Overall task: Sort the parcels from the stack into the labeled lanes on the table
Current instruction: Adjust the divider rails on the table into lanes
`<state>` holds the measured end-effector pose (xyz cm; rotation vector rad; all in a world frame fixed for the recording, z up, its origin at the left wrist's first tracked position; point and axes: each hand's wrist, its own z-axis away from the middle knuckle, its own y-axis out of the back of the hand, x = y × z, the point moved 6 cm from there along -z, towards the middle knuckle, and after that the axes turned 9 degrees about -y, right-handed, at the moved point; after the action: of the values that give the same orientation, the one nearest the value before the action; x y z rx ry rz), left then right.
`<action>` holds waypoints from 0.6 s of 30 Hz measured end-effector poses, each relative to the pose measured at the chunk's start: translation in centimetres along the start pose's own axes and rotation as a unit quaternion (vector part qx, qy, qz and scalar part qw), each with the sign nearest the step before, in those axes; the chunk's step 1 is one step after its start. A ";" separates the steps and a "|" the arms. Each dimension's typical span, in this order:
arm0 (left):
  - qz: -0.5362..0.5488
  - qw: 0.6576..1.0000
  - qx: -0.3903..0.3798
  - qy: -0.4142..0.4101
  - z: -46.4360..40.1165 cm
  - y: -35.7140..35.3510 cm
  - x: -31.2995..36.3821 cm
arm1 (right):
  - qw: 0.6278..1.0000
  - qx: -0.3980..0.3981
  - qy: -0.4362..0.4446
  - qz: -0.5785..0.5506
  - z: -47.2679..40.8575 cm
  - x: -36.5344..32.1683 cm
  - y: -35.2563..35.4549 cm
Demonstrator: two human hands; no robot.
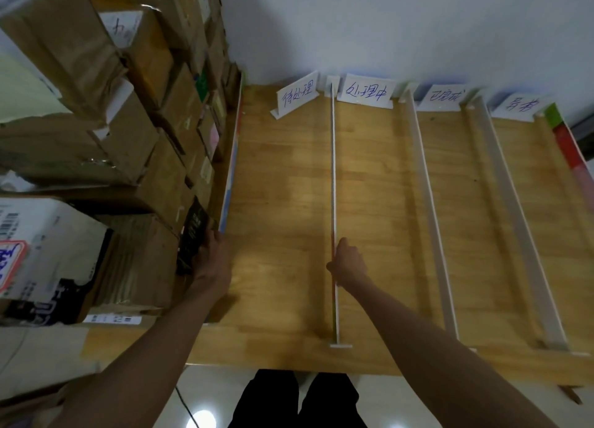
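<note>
Head view: left hand [212, 254] grips dark parcel [193, 238] at stack edge, lanes lie rightward; right hand [347, 262] curled, holding nothing.

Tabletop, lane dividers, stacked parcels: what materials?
Tabletop: wood, jointed planks, light sheen, grain visible. Lane dividers: thin white strips, likely plastic or foam board; unclear. Parcels: brown corrugated cardboard, creased and taped, paper labels.

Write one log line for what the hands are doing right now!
left hand: grips dark parcel at stack | right hand: curled, at white divider | table: four labeled lanes, no parcels
</note>
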<state>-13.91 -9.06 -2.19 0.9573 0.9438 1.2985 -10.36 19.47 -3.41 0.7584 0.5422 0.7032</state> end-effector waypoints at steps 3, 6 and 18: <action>-0.031 0.999 -0.003 0.004 -0.4 -0.2 0.0 | 1.000 0.005 0.017 0.007 -0.1 -0.2 0.1; -0.047 0.999 0.011 0.002 -0.4 -0.5 0.2 | 1.000 0.004 0.026 0.004 -0.2 -0.3 0.3; -0.110 0.993 0.022 -0.037 1.4 -1.5 0.7 | 0.998 -0.043 0.041 0.011 3.0 1.6 -0.6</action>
<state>-12.12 -8.51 -3.13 0.9018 0.9950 1.0531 -7.09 19.05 -2.33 0.6585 0.5748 0.7755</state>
